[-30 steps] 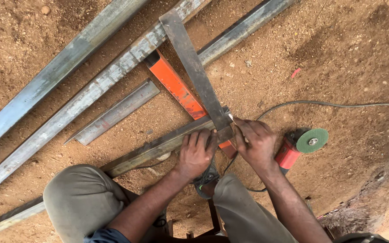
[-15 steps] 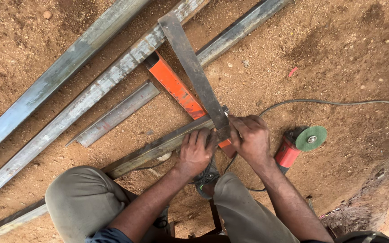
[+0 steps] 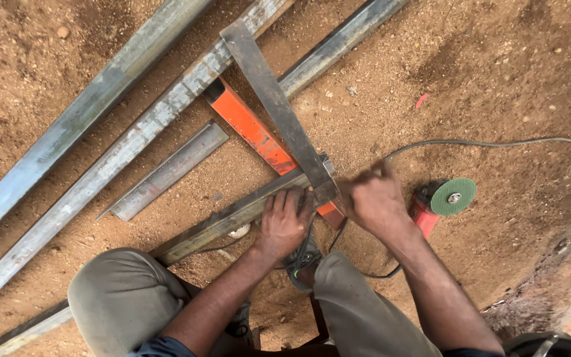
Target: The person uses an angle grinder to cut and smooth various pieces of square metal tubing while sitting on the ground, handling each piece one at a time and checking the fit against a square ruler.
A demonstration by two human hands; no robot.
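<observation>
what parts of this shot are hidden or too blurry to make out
- Head view: the right hand is motion-blurred, so whether its fingers hold anything cannot be told.
- The joint where the two dark metal bars meet is partly covered by both hands.
- The left hand hides the bar end under its palm.
- The grinder body is partly behind the right wrist.
- The long rails run off the frame edges.

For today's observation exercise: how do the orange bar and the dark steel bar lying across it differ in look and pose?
The orange bar is bright painted orange; the dark steel bar is bare, dull grey-brown. The dark steel bar lies on top, fully seen, while the orange bar runs beneath it, its lower end hidden near the left hand and right hand. The two lie at a slight angle, meeting near the hands. Both are long, straight, and rest on dirt.
</observation>
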